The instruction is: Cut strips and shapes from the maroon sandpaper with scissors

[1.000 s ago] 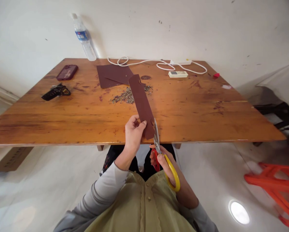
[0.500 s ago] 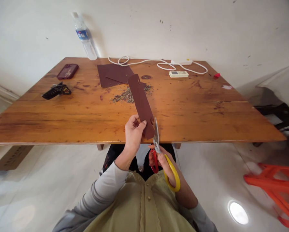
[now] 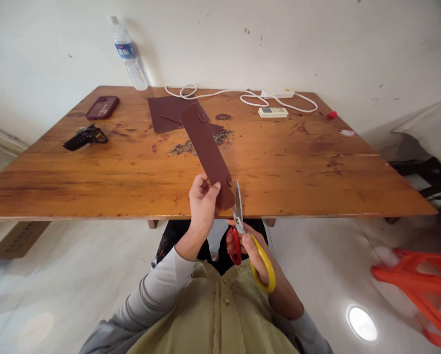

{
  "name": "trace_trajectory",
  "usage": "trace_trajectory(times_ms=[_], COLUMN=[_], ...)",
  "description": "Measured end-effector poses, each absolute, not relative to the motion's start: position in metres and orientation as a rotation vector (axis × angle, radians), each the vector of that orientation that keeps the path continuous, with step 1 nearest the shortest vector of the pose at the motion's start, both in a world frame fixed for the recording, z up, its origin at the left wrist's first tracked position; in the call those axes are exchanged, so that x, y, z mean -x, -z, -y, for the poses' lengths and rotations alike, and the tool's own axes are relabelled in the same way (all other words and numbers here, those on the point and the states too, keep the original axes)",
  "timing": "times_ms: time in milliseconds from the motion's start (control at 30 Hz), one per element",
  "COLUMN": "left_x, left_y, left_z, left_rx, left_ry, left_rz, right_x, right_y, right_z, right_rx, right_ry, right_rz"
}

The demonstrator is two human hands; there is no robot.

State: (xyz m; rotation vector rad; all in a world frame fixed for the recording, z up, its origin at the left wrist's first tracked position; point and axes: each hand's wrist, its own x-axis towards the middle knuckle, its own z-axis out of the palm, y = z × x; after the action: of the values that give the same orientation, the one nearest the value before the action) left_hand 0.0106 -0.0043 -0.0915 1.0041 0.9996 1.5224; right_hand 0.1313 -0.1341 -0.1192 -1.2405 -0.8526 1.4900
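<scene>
Between the thumb and fingers of my left hand (image 3: 203,204) is the lower end of a long maroon strip of card or thin sheet (image 3: 208,152). Its lower corners are rounded, and two curved notches show along its right edge. My right hand (image 3: 248,243) grips a pair of scissors (image 3: 238,209) with one red and one yellow handle, blades pointing up and slightly parted. The blades are close to the strip's lower right end; whether they touch it I cannot tell. Beyond the strip, a larger maroon sheet (image 3: 165,110) lies on the table beside a scatter of small dry bits (image 3: 185,147).
On the wooden table (image 3: 298,172) lie a maroon phone case (image 3: 103,107), a black hair clip-like object (image 3: 85,137) and a white remote (image 3: 272,112). A bottle (image 3: 131,59) and a white power strip (image 3: 277,94) with cable are at the back. A red-orange stool (image 3: 420,280) stands right.
The strip's upper end has swung left in my left hand, so it tilts more. Its lower end has shifted slightly left, while the scissors have hardly moved.
</scene>
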Motion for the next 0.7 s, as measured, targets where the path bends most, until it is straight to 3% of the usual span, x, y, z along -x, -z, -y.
trace_trajectory(times_ms=[300,700], left_x=[-0.013,-0.008], left_y=[0.09,0.092], left_z=[0.006,0.004], left_rx=[-0.955,-1.13], left_ry=[-1.595,-1.416], left_rz=[-0.875,-1.015], right_x=[-0.129,-0.124], right_y=[0.118,0.129], right_z=[0.138,0.131], right_rx=[1.22,1.204], right_ry=[-1.445,-1.447], right_rz=[0.918,0.845])
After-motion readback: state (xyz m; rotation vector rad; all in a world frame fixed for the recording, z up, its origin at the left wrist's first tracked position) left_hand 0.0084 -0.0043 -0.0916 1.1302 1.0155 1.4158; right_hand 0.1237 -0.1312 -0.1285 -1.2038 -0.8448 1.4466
